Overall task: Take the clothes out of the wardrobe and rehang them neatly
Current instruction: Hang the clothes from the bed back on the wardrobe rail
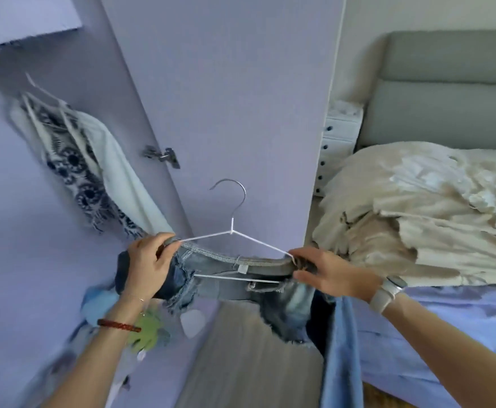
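— Hanging on what, and held where?
— A white wire hanger (235,254) carries frayed denim shorts (226,278), held in front of the open lilac wardrobe door (226,98), beside the bed (452,334).
— How is the long axis laid?
— The waistband runs left to right, nearly level; the steel hook points up toward the door.
— And each grip?
— The left hand (146,266) is curled around the waistband's left end. The right hand (326,270) pinches the right end against the hanger's shoulder.
— Anything else seen?
— 2 garments, a patterned top (73,169) and a white garment (117,172), hang inside the wardrobe; beige clothes (417,219) are piled on the bed.
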### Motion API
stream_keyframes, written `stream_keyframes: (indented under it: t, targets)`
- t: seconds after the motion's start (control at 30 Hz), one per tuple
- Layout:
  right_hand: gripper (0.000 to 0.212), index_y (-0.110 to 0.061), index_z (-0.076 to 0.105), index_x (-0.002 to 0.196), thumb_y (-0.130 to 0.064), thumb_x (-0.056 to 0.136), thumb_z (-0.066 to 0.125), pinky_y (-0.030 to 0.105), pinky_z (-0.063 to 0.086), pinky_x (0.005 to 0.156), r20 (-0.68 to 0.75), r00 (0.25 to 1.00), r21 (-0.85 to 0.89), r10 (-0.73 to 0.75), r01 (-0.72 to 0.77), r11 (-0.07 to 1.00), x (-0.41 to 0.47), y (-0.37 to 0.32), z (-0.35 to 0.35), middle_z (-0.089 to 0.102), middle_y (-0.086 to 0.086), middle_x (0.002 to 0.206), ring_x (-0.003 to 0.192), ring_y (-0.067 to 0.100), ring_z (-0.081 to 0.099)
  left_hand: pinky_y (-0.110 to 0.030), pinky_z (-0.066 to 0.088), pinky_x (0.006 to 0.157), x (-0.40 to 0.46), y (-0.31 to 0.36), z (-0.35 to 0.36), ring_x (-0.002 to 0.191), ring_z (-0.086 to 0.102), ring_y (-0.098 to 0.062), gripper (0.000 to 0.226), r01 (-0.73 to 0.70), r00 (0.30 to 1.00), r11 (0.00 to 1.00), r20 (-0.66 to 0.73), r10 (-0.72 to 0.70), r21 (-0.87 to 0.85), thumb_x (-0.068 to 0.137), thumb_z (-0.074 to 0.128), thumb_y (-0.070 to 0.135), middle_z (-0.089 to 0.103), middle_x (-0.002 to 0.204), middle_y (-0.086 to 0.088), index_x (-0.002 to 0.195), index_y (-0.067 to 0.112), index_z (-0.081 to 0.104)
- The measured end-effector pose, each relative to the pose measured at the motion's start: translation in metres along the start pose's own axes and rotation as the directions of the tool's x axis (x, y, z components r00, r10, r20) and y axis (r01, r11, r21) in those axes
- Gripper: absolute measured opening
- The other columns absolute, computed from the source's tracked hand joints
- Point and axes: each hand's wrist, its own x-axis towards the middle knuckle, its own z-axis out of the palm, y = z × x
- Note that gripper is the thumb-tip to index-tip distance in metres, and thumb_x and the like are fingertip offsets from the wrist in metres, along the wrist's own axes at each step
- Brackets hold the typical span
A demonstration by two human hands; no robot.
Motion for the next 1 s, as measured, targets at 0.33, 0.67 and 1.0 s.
stream_keyframes:
  t: [0.33,0.67,1.0]
  targets:
    - [0.023,-0.007,0.056,0.085,-0.027,0.091,0.048,0.025,0.034,0.054,-0.139,0.864,-0.334,-0.484,0.419,0.844,0.140,-0.099,0.036,0.063,0.008,0.065,0.061,0.032,0.058,-0.045,0.042,0.074,-0.003,-0.104,-0.103,0.077,0.056,-0.038,0.009,0.342,0.893,0.923,-0.366,-0.261,0.175,0.087,0.060,0.004,0.065,0.078,-0.021,0.085,-0.003,0.066]
    - [0.027,-0.011,0.062,0.098,-0.033,0.094,0.047,0.035,0.042,0.060,-0.298,0.810,-0.220,-0.505,0.457,0.862,0.253,-0.194,0.076,0.070,0.014,0.078,0.076,0.037,0.064,-0.055,0.035,0.099,0.028,-0.094,-0.142,0.121,0.041,-0.042,0.038,0.447,0.820,0.778,-0.549,-0.161,0.441,0.085,0.053,0.013,0.050,0.125,-0.023,0.120,0.001,0.053]
    - [0.027,-0.004,0.059,0.093,-0.027,0.094,0.044,0.032,0.038,0.059,-0.471,0.825,0.088,-0.313,0.396,0.914,0.390,-0.270,0.060,0.064,0.018,0.073,0.074,0.039,0.060,-0.061,0.010,0.107,0.137,-0.073,-0.214,0.137,0.022,-0.042,0.059,0.503,0.781,0.334,-0.584,0.220,0.798,0.083,0.052,0.027,0.031,0.148,-0.018,0.140,0.019,0.038]
